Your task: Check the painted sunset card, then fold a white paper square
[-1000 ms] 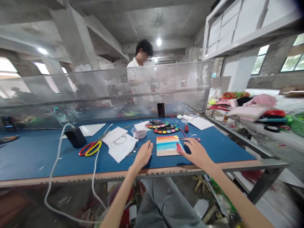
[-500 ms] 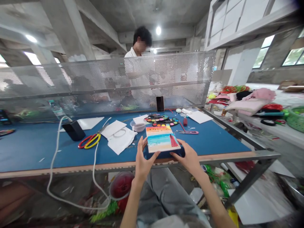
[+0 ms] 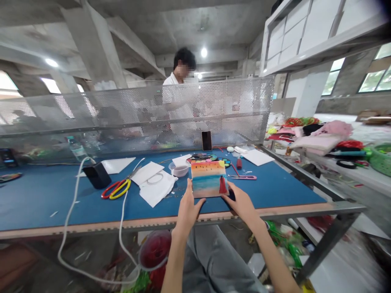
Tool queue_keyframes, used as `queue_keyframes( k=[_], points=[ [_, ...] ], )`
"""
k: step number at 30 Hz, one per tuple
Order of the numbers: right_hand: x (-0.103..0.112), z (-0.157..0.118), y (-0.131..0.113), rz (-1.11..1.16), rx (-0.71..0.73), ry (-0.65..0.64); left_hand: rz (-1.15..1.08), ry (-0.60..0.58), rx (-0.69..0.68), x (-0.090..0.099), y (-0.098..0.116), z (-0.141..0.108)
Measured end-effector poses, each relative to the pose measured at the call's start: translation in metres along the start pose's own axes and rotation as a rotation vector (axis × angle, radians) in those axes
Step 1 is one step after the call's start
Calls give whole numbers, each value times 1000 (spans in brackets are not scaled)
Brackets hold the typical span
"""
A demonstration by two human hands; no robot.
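- Head view: the left hand [image 3: 187, 212] and the right hand [image 3: 241, 204] share one clenched grip on a painted board [image 3: 209, 179], the left at its lower left corner and the right at its lower right corner.
- The painted board is raised just above the blue bench [image 3: 45, 199], near the front edge and slightly right of the middle, tilted up towards the camera.
- Done so far: orange and yellow sky bands, small dark birds, a blue sea, a sandy strip and a red-robed figure at lower right. No bare patch shows on the painted face, though it cannot be told whether more paint will go on.
- Neither hand holds a brush.
- Towards the back edge, a watercolour palette [image 3: 203, 156] is mostly hidden behind the painted board, with a small glass bowl [image 3: 180, 170] of pinkish water to its left.
- Beside these lie red-and-yellow-handled scissors [image 3: 117, 189], crumpled white paper [image 3: 155, 189] and a pink craft knife [image 3: 242, 177].
- A phone [image 3: 207, 140] stands upright against a perforated metal screen [image 3: 137, 108] along the back edge, and a co-worker [image 3: 180, 87] stands beyond it.
- Past the right edge, a shelf [image 3: 320, 160] carries pink fabric [image 3: 317, 142] and a green basket [image 3: 380, 158].
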State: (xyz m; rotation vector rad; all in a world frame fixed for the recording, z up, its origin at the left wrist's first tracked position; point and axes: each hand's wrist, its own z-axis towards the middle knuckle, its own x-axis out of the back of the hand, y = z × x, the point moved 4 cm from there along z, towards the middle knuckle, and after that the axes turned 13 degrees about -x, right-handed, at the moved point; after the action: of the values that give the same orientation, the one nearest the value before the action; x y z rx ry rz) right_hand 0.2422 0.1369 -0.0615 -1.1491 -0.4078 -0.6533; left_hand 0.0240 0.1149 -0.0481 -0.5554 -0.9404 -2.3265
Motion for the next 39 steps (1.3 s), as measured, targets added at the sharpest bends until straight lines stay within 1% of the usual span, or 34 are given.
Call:
queue_keyframes(
  k=[6, 11, 14, 17, 22, 24, 27, 29, 35, 39],
  points=[
    [6, -4, -4, 60, -47, -62, -106, -35, 36, -2, -8, -2],
    [11, -7, -9, 77, -19, -84, -172, -40, 75, -3, -15, -2],
    [12, -8, -8, 73, -23, -98, -233, -55, 66, -1, -13, -2],
    [9, -6, -3, 42, -24, -106, -206, -72, 68, 3, -9, -1],
    [2, -1, 5, -70, 28, -6, -124, -104, 14, 5, -1, 1],
    [1, 0, 5, -119, 24, 2, -120, -139, 31, 4, -1, 1],
    [0, 0, 2, -172, -8, -30, -99, -192, 97, 2, -3, 1],
    [1, 0, 2, -187, -26, -41, -99, -212, 117, 2, -3, 2],
    [2, 1, 3, -143, 4, -10, -173, -212, 129, 4, 2, 3],
    [3, 0, 2, -100, -91, -63, -257, -206, 155, 3, 2, 3]
  ],
)
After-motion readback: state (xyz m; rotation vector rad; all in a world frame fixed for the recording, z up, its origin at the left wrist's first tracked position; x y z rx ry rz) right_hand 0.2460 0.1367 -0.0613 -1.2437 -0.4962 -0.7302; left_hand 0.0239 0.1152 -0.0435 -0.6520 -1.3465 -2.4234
